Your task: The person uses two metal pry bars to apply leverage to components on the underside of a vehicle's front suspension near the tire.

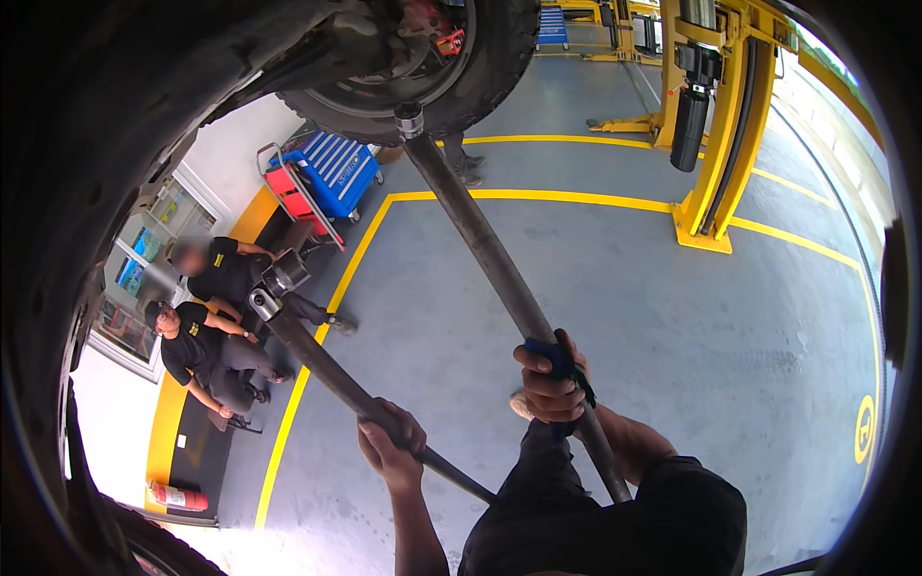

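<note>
My left hand [394,440] is closed around the handle of a breaker bar [331,370], which slants up and left to a shiny socket [285,273] at its head. Fingers of my right hand [555,382] wrap a long, thick metal bar [480,250]. A dark blue strip [547,357], perhaps cloth, lies between that hand and the bar. The bar's top carries a shiny, socket-like end [409,119], which overlaps the lower edge of a raised wheel's tire [495,86] in view. Whether it touches the tire I cannot tell.
The vehicle's dark underside [192,58] hangs overhead at the left. A yellow lift post [735,144] stands at the far right. A blue tool cart [338,175] is by the wall. Two people [206,360] sit at the left, above a red fire extinguisher [178,496]. Another person's legs [461,158] show beneath the wheel.
</note>
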A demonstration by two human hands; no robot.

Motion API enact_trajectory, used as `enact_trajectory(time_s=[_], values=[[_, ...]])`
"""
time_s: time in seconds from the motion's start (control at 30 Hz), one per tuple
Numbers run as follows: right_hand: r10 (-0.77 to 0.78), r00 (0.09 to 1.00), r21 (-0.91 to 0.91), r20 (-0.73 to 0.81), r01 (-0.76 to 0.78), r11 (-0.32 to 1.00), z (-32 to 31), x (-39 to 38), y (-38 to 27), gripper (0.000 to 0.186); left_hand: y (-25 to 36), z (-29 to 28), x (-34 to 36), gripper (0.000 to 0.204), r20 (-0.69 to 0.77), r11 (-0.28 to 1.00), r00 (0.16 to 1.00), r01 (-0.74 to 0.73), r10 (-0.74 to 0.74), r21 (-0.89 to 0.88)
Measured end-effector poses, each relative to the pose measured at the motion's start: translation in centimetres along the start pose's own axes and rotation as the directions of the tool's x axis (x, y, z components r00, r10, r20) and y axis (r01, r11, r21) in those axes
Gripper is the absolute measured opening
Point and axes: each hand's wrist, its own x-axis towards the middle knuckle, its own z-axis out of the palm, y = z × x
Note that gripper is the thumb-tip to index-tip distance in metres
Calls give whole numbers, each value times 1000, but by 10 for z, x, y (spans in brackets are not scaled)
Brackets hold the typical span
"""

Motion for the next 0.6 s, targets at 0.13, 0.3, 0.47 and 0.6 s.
enact_trajectory(time_s=[0.13, 0.3, 0.47, 0.6], values=[[-45, 999, 0, -2, 45, 999, 1, -6, 1, 45, -5, 3, -10, 58, -13, 1000, 1000, -6, 7, 29], [-73, 991, 148, 114, 56, 987, -3, -10, 5, 43, -12, 0, -17, 57, -39, 999, 999, 16, -15, 36], [-24, 978, 205, 206, -20, 979, 1, -13, 9, 42, -9, 3, -19, 56, -51, 999, 999, 18, -16, 37], [43, 983, 125, 179, -66, 990, 1, -17, 0, 44, -13, -1, -18, 56, -34, 999, 999, 19, -18, 29]])
